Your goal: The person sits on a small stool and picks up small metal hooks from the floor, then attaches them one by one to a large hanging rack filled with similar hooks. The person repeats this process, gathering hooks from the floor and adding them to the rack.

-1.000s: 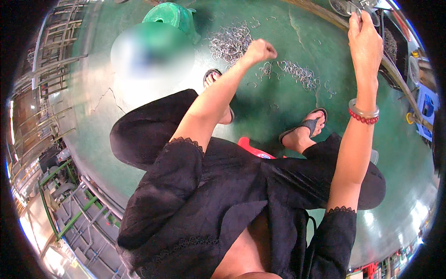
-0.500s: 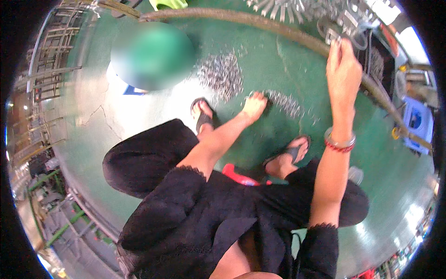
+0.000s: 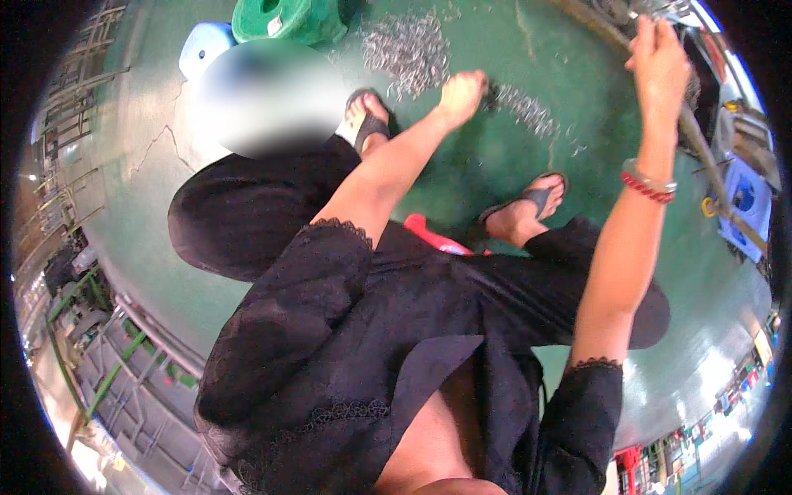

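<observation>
Glossy green floor (image 3: 462, 173) ran under everything, with a crack off to the left. Only lettering candidates I spotted were a small whitish sticker on the chunky green plastic stool-like thing (image 3: 326, 21) and a pale mark on the curved red plastic piece (image 3: 425, 231), both too small to read. Loose pile of curved silver metal hooks (image 3: 406, 54) lay on the floor, plus a thinner strip of similar silver bits (image 3: 524, 109). Left hand (image 3: 462, 95) was between them, grip curled; couldn't tell if it held anything. Right hand (image 3: 660, 70) was up by a long brown pole (image 3: 701, 153), fingertips bunched, contents unclear too. Blue plastic stool-like thing (image 3: 745, 206) sat far right. Blurry oval blocked the upper left, and black trousers (image 3: 239, 214) partly covered the red piece.
</observation>
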Motion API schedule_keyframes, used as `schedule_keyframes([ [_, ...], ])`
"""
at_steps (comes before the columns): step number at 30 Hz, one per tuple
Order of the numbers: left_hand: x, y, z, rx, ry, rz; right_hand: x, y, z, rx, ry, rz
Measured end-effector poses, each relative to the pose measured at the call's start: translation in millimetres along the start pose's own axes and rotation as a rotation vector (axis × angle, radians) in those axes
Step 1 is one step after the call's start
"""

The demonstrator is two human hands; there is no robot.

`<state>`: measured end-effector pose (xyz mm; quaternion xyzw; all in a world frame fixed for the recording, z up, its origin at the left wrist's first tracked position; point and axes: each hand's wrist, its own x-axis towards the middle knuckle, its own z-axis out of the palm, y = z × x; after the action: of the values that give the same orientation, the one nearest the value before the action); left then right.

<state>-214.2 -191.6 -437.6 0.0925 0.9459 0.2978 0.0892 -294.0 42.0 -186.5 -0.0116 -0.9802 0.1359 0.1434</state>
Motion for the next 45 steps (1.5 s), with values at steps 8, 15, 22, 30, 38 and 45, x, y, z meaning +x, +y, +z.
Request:
schedule_keyframes([
  [8,4.9,-32.3,-14.2,0.054,-0.118,0.139,-10.4,-29.3,-21.0,0.203,-0.013,0.141],
  [15,-9.5,-6.5,3.3,0.441,-0.155,0.353,-17.9,-17.0,-19.5,0.080,0.186,0.025],
  [22,-6.3,7.3,-5.4,0.240,-0.061,0.065,-16.7,-24.6,-19.7,0.345,0.064,0.129],
  [30,44.8,99.9,-81.4,-0.686,0.156,0.076,-13.1,-34.8,-24.9,0.680,-0.084,0.218],
  [38,69.8,185.5,-167.9,-1.502,0.006,0.053,-21.2,-42.9,-25.1,0.788,-0.193,0.282],
  [45,64.4,181.8,-175.9,-1.557,-0.166,-0.007,-25.9,-40.5,-32.8,0.791,-0.228,0.284],
])
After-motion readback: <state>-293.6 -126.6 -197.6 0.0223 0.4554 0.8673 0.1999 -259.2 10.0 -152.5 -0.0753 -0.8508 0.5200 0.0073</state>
